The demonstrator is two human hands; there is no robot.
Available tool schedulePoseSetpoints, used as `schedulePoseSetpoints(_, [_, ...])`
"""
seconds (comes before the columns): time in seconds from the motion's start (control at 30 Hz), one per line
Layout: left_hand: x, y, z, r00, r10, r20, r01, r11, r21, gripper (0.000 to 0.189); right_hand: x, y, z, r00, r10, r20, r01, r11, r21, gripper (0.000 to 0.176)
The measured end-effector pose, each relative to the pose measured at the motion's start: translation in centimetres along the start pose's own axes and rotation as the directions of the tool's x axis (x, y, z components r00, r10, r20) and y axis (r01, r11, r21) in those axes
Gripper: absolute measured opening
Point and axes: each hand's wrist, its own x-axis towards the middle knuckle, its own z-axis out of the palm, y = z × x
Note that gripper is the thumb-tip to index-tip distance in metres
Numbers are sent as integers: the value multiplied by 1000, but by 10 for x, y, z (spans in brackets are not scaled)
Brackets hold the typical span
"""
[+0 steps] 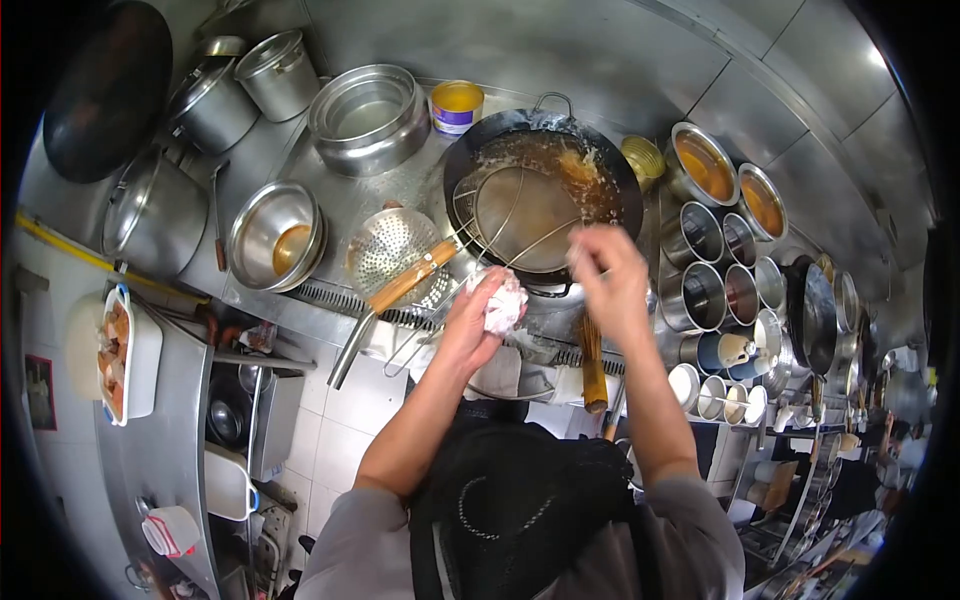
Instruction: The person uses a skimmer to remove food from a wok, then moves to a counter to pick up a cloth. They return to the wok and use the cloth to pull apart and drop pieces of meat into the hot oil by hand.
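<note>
A wire strainer (512,212) sits in the wok (630,188). Left of the wok lies a perforated ladle (378,246), and farther left stand the nested bowls (246,242) and then the stockpot (158,225). Behind and left of the wok is a tin can (457,121), just beside it, with a cooking pot (365,160) beyond. Right of the wok stand basins (686,188) and canisters (678,300). Before the wok is a bamboo brush (593,375).

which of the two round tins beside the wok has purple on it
The round yellow metal tin left of the black metal wok, banded purple and white; the round gold metal tin right of the wok shows no purple.
</note>
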Motion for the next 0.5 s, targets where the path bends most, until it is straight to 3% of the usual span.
schedulePoseSetpoints(0.07, [5,-2,4,996,87,33,-89,995,48,18,-27,-46,4,964,-123,236,136,990,-37,32])
schedulePoseSetpoints(0.13, [2,-5,10,993,101,64,-105,992,71,16,-37,-61,17,952,-106,286,126,991,-53,41])
schedulePoseSetpoints(0.2, [3,-9,10,983,152,105,-163,982,98,17,-42,-55,26,963,-120,240,154,980,-126,45])
schedulePoseSetpoints(0.27, [3,-10,9,982,137,131,-150,984,95,17,-44,-55,27,955,71,287,-71,997,-11,42])
schedulePoseSetpoints(0.33, [3,-11,4,985,68,156,-85,991,106,16,-50,-34,33,967,55,250,-47,998,-38,35])
schedulePoseSetpoints(0.43, [8,-18,-3,982,-9,186,-4,998,70,17,-53,-6,35,874,352,336,-466,802,373,23])
schedulePoseSetpoints(0.5, [11,-24,1,984,-39,173,26,997,75,17,-56,1,30,884,360,298,-462,773,434,23])
